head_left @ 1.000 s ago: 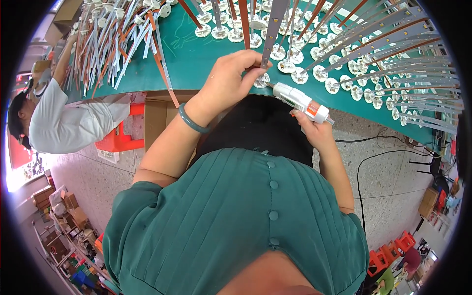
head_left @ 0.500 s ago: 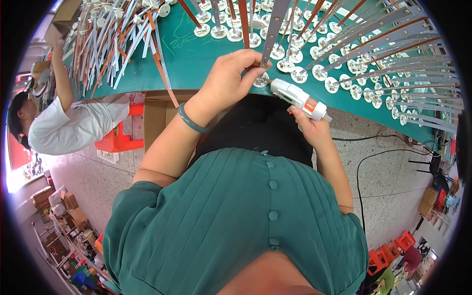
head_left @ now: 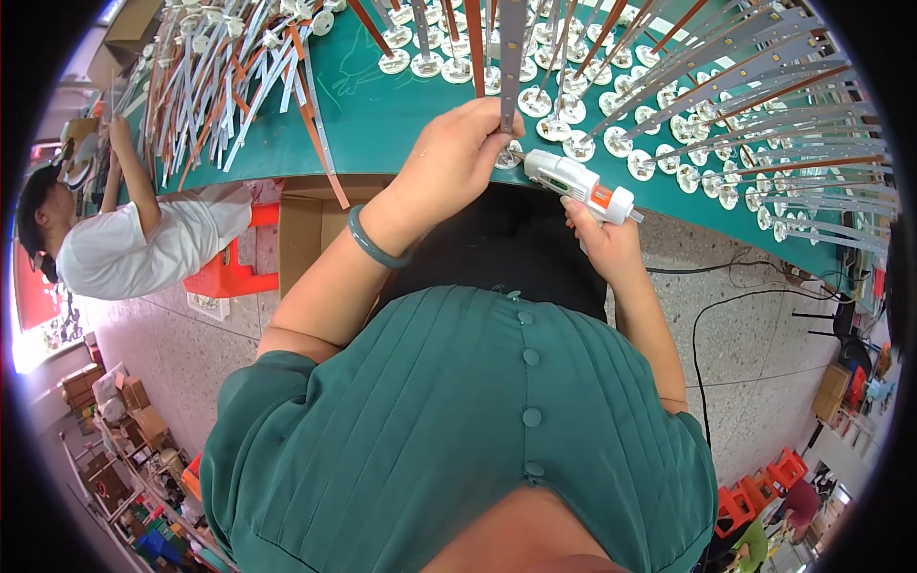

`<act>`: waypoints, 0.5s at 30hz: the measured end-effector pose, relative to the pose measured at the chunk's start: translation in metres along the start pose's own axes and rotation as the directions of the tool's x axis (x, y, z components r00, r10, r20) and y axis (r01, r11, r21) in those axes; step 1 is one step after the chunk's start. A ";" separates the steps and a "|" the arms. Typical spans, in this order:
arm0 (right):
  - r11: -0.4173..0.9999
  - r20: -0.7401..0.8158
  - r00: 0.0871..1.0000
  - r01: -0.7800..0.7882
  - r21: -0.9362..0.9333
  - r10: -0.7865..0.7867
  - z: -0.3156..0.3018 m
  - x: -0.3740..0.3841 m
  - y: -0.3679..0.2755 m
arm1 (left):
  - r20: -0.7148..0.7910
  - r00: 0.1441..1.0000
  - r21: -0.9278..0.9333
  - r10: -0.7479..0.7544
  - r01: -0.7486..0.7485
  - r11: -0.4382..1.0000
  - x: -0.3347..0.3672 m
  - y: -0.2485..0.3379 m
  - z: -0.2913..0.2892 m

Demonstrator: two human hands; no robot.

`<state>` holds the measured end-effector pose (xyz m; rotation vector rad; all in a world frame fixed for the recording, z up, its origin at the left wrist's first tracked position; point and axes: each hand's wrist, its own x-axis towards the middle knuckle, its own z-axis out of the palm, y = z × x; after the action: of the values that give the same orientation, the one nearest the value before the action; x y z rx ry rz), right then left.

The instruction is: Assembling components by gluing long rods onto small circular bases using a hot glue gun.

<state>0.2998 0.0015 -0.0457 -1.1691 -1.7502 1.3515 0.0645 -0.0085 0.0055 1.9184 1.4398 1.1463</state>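
My left hand pinches the lower end of a grey LED strip between thumb and fingers. The strip stands upright on a small round white base at the table's near edge. A white and orange glue gun is in my right hand, whose fingers wrap around its handle. Its nozzle points left and reaches the base, just below my left fingertips. The exact spot where the tip meets the base is too small to make out.
Many LED strips on round white bases stand across the green table. At the left, loose strips lie heaped. A cardboard box, a red stool and a seated co-worker are at left; a black cable hangs at right.
The held strip has tilted from leaning right to nearly upright. My right hand has swung the glue gun slightly, so it lies flatter, with its nozzle closer to the base.
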 end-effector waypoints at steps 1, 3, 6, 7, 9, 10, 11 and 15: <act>1.000 -0.004 1.000 -0.010 -0.003 0.010 -0.001 -0.001 0.004 | 0.022 0.999 0.027 0.029 -0.030 0.999 -0.001 0.000 0.000; 1.000 -0.010 1.000 -0.018 -0.009 0.018 -0.005 -0.003 0.008 | 0.022 0.999 -0.002 0.036 -0.036 0.999 -0.003 0.002 0.001; 0.986 0.100 0.988 -0.132 0.106 0.121 -0.018 -0.010 0.012 | 0.046 0.998 -0.026 0.047 -0.046 0.999 -0.001 0.004 -0.001; 0.983 0.120 0.987 -0.124 0.136 0.108 -0.020 -0.013 0.012 | 0.062 0.997 -0.028 0.056 -0.054 0.998 -0.001 0.004 -0.002; 0.979 0.139 0.986 -0.117 0.165 0.094 -0.024 -0.015 0.012 | 0.073 0.995 -0.076 0.072 -0.066 0.995 0.000 0.001 -0.003; 0.979 0.154 0.984 -0.118 0.169 0.093 -0.025 -0.015 0.011 | 0.083 0.993 -0.122 0.084 -0.074 0.990 -0.001 0.000 -0.004; 0.978 0.170 0.981 -0.120 0.172 0.091 -0.025 -0.016 0.011 | 0.083 0.993 -0.122 0.085 -0.074 0.990 -0.001 -0.003 -0.005; 0.977 0.143 0.986 -0.115 0.182 0.090 -0.022 -0.016 0.010 | 0.130 0.981 -0.017 0.147 -0.146 0.989 -0.001 -0.004 -0.005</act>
<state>0.3279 -0.0036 -0.0490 -1.0975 -1.6278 1.6543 0.0576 -0.0086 0.0047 2.0824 1.2416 1.0654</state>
